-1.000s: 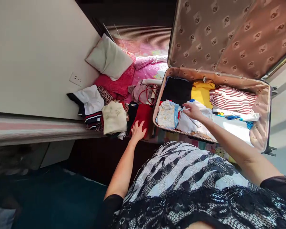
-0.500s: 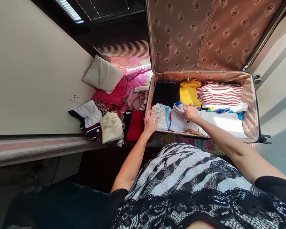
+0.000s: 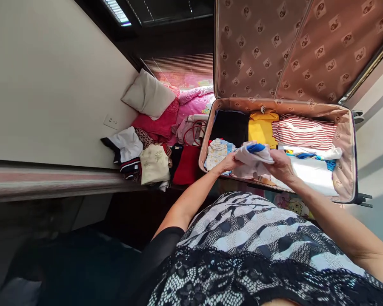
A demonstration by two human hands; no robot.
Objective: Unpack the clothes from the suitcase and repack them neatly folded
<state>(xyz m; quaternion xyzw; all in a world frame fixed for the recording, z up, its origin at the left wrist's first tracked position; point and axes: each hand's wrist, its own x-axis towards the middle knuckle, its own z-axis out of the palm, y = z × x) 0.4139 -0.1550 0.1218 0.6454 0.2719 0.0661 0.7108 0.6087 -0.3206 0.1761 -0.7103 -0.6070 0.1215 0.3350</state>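
White, soft cloth garment with a bright blue patch (image 3: 252, 155): up in both hands, bunched, over the near middle of the open suitcase with pinkish patterned fabric lining (image 3: 261, 55). Left hand (image 3: 229, 163) clamped on the garment's left side, right hand (image 3: 281, 165) clamped on its right side; some fingertips hidden by cloth. Can't tell if the lower folds touch what lies beneath.

Progress: looks partway. Already lying in the suitcase: flat black folded cloth (image 3: 230, 126) far left, bright yellow folded cloth (image 3: 262, 131) far middle, red-and-white striped cloth (image 3: 306, 134) far right, pale printed folded cloth stack (image 3: 215, 154) near left, smooth white folded cloth (image 3: 312, 173) near right, with a crumpled blue cloth piece (image 3: 306, 156) between the stripes and the white. These sit in rough rows, mostly flat. The held garment is not laid down, so that one reads as unfinished.

Outside, left of the suitcase: flat red cloth (image 3: 187, 166) nearest it, then cream folded cloth with a faint motif (image 3: 155, 165), then white garment with black edging (image 3: 126, 143) farther left; mauve cloth bundle (image 3: 187, 127) beyond the red. Whether any of these belong inside can't be told. Lid up, so closing not done.
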